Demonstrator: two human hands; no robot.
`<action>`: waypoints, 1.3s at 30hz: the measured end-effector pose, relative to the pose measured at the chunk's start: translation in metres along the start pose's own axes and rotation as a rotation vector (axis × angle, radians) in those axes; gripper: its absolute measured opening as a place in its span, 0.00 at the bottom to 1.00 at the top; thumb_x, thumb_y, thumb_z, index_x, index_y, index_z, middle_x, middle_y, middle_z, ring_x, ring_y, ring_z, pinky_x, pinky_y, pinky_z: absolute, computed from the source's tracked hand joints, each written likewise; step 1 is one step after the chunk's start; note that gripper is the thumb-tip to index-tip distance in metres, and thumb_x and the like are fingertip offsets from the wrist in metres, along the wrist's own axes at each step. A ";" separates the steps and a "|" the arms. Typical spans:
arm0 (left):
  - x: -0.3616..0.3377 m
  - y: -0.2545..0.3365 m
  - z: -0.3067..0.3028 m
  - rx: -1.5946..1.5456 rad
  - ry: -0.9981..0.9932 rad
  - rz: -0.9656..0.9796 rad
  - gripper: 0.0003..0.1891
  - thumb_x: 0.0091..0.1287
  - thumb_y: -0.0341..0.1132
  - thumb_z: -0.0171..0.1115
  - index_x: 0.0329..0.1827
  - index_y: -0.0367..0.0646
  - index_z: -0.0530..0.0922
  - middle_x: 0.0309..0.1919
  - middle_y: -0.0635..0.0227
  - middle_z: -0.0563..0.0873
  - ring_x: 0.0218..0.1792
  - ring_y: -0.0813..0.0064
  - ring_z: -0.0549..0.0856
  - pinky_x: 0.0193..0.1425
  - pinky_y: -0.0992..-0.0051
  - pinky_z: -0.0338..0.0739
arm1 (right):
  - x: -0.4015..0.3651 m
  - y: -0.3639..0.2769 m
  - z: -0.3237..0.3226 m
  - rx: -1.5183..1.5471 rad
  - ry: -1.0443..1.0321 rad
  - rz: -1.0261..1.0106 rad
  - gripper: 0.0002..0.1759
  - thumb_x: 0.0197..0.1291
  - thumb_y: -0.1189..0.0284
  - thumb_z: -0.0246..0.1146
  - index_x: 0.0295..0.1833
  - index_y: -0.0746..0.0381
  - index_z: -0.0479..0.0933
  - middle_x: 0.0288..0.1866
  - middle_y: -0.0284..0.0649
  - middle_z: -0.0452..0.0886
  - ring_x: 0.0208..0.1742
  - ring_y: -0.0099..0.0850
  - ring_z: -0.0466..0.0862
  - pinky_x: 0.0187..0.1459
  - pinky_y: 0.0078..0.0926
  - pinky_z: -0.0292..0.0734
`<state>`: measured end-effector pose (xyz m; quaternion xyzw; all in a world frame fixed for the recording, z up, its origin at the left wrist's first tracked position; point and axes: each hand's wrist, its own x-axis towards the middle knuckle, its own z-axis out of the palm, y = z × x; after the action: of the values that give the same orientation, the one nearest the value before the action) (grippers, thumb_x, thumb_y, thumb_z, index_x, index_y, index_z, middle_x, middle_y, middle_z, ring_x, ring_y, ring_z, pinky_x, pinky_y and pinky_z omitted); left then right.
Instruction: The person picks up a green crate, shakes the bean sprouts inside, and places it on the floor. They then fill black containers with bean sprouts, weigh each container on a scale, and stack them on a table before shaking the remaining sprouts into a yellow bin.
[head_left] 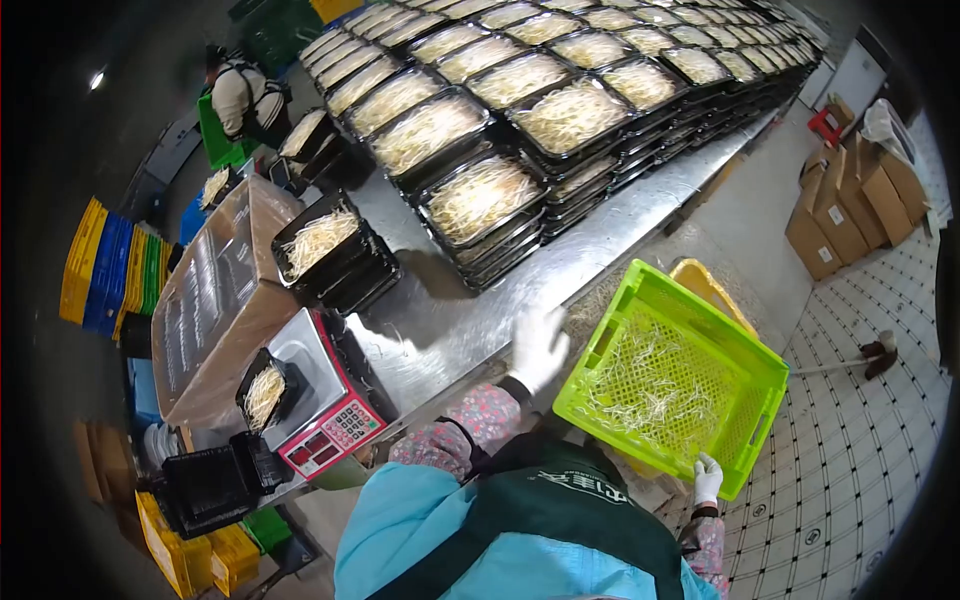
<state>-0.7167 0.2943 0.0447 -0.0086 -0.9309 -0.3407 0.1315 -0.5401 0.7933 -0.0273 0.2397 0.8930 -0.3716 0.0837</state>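
Note:
My left hand (540, 350), in a white glove and a little blurred, is over the metal table's front edge, left of a bright green crate (738, 478). Its fingers look apart, with nothing seen in them. White sprouts (655, 390) lie scattered on the bottom of the tilted crate. At the crate's lower rim, my gloved right hand (708, 478) has its fingers closed on the edge. On the metal table (450, 335), a red and white scale (335, 435) carries a black tray of sprouts (265, 397).
Stacks of wrapped sprout trays (480, 200) fill the table's far part. Beside the scale are a plastic-lined box (215, 300), a tray stack (320, 240) and black trays (210, 485). A yellow crate (710, 290) is behind the green one. Another person (245, 95) is at upper left.

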 end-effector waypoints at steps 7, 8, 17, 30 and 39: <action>0.025 -0.004 0.064 0.209 -0.127 0.038 0.36 0.65 0.50 0.58 0.73 0.40 0.63 0.74 0.51 0.62 0.76 0.44 0.54 0.78 0.48 0.44 | -0.014 0.011 -0.014 0.064 0.026 -0.050 0.17 0.59 0.81 0.63 0.55 0.69 0.79 0.52 0.47 0.84 0.54 0.35 0.82 0.60 0.29 0.73; 0.026 0.004 0.075 -0.094 -0.260 0.146 0.34 0.65 0.48 0.61 0.73 0.45 0.65 0.74 0.49 0.62 0.77 0.48 0.52 0.79 0.52 0.42 | -0.020 0.003 -0.019 0.094 0.037 -0.026 0.18 0.58 0.82 0.63 0.56 0.69 0.78 0.53 0.47 0.83 0.56 0.36 0.81 0.63 0.30 0.71; 0.105 0.037 0.131 0.145 -0.369 0.080 0.36 0.66 0.52 0.59 0.73 0.41 0.64 0.74 0.52 0.62 0.76 0.46 0.54 0.78 0.50 0.46 | -0.027 0.117 -0.074 -0.173 0.397 0.197 0.36 0.57 0.69 0.68 0.71 0.63 0.66 0.72 0.54 0.64 0.74 0.46 0.62 0.74 0.38 0.56; -0.021 -0.013 0.157 -0.620 -0.249 -0.969 0.22 0.63 0.53 0.68 0.36 0.39 0.80 0.29 0.69 0.82 0.33 0.77 0.81 0.39 0.73 0.76 | 0.135 0.109 -0.089 0.433 0.220 0.373 0.28 0.56 0.57 0.73 0.53 0.68 0.80 0.41 0.37 0.85 0.40 0.25 0.82 0.44 0.22 0.76; 0.038 0.181 0.165 -1.489 -0.161 -0.831 0.32 0.72 0.60 0.50 0.62 0.38 0.73 0.51 0.62 0.82 0.47 0.68 0.82 0.53 0.68 0.79 | 0.100 0.005 -0.292 0.534 0.785 -0.023 0.12 0.60 0.65 0.71 0.40 0.62 0.81 0.32 0.28 0.81 0.30 0.18 0.77 0.33 0.17 0.71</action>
<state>-0.7740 0.5353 0.0475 0.2250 -0.3987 -0.8821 -0.1106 -0.6166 1.0383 0.1436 0.3651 0.7331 -0.4704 -0.3286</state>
